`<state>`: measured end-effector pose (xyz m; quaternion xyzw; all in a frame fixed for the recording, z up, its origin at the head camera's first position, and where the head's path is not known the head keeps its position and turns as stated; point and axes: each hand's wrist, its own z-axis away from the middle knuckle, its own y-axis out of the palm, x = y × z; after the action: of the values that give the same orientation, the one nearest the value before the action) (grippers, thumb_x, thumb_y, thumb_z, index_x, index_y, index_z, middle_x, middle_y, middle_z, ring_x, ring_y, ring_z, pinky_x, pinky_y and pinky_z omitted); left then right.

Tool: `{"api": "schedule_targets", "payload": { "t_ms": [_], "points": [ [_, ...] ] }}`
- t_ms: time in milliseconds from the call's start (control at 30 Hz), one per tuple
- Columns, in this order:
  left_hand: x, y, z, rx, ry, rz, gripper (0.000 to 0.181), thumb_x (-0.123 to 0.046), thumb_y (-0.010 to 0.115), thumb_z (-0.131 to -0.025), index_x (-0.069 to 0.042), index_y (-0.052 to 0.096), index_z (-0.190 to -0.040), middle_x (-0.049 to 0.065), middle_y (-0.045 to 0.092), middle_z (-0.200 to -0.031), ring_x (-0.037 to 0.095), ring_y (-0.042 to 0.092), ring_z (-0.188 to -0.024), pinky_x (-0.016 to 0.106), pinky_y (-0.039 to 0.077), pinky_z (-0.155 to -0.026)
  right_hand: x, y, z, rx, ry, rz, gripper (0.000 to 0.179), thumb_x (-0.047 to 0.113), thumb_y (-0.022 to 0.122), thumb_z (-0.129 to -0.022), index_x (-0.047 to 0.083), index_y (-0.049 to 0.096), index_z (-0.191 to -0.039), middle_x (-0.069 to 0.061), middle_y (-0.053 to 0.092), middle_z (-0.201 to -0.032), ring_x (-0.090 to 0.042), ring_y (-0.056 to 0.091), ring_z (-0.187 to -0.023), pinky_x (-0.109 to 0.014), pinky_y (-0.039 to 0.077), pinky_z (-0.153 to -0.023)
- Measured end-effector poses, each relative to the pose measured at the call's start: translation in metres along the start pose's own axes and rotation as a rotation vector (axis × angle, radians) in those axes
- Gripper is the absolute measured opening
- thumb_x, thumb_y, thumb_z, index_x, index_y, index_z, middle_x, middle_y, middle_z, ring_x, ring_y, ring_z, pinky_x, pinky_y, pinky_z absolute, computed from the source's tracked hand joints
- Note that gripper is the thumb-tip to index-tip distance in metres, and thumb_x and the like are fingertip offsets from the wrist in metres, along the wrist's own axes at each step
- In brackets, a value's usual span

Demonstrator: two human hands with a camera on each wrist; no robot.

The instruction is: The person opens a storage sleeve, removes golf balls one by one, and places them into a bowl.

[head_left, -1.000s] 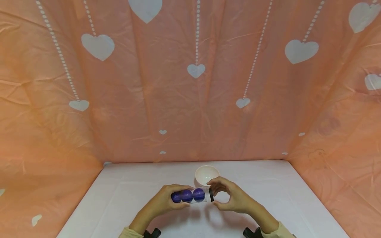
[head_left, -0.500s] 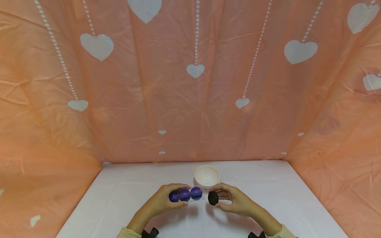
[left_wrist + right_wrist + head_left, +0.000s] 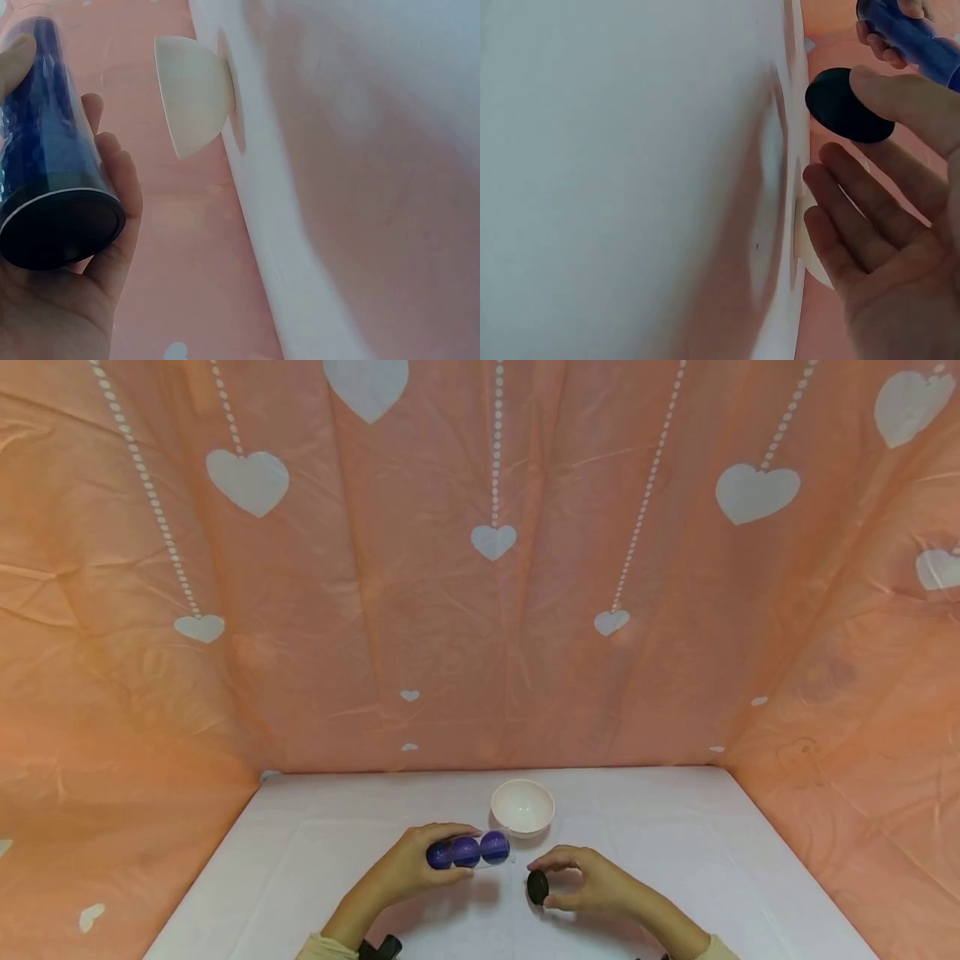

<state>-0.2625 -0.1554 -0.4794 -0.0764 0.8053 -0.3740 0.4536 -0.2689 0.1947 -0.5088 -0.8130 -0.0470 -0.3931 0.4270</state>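
My left hand (image 3: 415, 864) grips a clear tube (image 3: 56, 127) holding several dark blue-purple balls (image 3: 466, 852). In the head view the tube lies roughly level above the table, its uncapped end facing right. A black base closes its other end, seen in the left wrist view. My right hand (image 3: 596, 883) pinches a round black lid (image 3: 537, 887) between thumb and finger, apart from the tube. The other right fingers (image 3: 870, 210) stay loosely extended below the lid in the right wrist view. Behind both hands stands a white bowl (image 3: 522, 807), nothing visible in it.
A white table (image 3: 675, 827) lies under the hands. Orange sheeting (image 3: 450, 635) with white hearts rises at the back and both sides. The bowl sits close to the tube's uncapped end.
The black lid has come off the tube in my right hand. That hand has moved down toward the near side with it. My left hand has shifted slightly left with the tube.
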Motion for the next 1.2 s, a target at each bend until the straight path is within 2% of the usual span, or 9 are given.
{"api": "schedule_targets", "payload": {
  "t_ms": [167,400,633,700,867,1067,1200],
  "points": [
    [-0.002,0.000,0.000,0.003,-0.015,0.004,0.050,-0.039,0.088,-0.091,-0.027,0.072,-0.137,-0.003,0.075,-0.131,0.013,0.068,-0.114,0.034,0.056,-0.098,-0.002,0.002,0.003,0.005,0.036,0.001,0.041,0.021,0.084,-0.095,0.004,0.073,-0.131,-0.005,0.076,-0.124,-0.012,0.067,-0.118,-0.035,0.053,-0.105],
    [0.000,0.000,0.003,-0.003,0.002,-0.001,0.050,-0.040,0.088,-0.091,-0.027,0.072,-0.137,-0.002,0.075,-0.130,0.012,0.068,-0.112,0.033,0.057,-0.095,-0.003,0.003,0.007,0.002,0.042,0.042,0.039,0.020,0.086,-0.094,0.006,0.073,-0.127,-0.003,0.074,-0.121,-0.010,0.066,-0.115,-0.033,0.055,-0.103],
    [0.000,0.000,0.002,-0.002,-0.026,0.001,0.050,-0.041,0.088,-0.091,-0.030,0.072,-0.137,-0.003,0.074,-0.132,0.016,0.068,-0.114,0.034,0.056,-0.096,0.000,-0.003,0.012,0.003,0.030,0.302,0.036,0.025,0.090,-0.088,0.015,0.072,-0.118,0.005,0.067,-0.119,-0.014,0.061,-0.115,-0.039,0.052,-0.100],
    [-0.001,0.000,0.002,-0.002,-0.032,0.000,0.050,-0.041,0.088,-0.091,-0.030,0.072,-0.137,-0.004,0.074,-0.132,0.016,0.068,-0.114,0.034,0.056,-0.096,0.001,-0.003,0.013,0.003,0.029,0.342,0.035,0.026,0.090,-0.087,0.018,0.072,-0.115,0.007,0.065,-0.120,-0.015,0.059,-0.116,-0.040,0.050,-0.098],
    [0.000,0.001,0.001,-0.007,-0.042,0.000,0.050,-0.040,0.088,-0.091,-0.030,0.072,-0.137,-0.003,0.074,-0.131,0.015,0.068,-0.112,0.034,0.056,-0.095,0.002,-0.001,0.015,-0.001,0.044,0.368,0.034,0.027,0.091,-0.086,0.021,0.070,-0.113,0.009,0.062,-0.120,-0.014,0.057,-0.116,-0.040,0.048,-0.096],
    [0.000,0.003,-0.001,-0.027,-0.031,0.033,0.048,-0.034,0.090,-0.090,-0.025,0.068,-0.132,-0.001,0.077,-0.116,0.010,0.070,-0.103,0.032,0.058,-0.092,0.006,-0.003,0.013,0.012,0.099,0.376,0.035,0.028,0.091,-0.085,0.021,0.072,-0.114,0.012,0.061,-0.118,-0.012,0.057,-0.116,-0.040,0.047,-0.097],
    [-0.001,0.003,-0.002,-0.028,-0.033,0.053,0.046,-0.033,0.090,-0.089,-0.023,0.067,-0.127,-0.004,0.077,-0.113,0.008,0.069,-0.101,0.031,0.057,-0.090,0.009,-0.005,0.010,0.014,0.089,0.399,0.030,0.026,0.088,-0.088,0.017,0.074,-0.113,0.010,0.064,-0.116,-0.012,0.059,-0.113,-0.040,0.050,-0.098]
  ]
}}
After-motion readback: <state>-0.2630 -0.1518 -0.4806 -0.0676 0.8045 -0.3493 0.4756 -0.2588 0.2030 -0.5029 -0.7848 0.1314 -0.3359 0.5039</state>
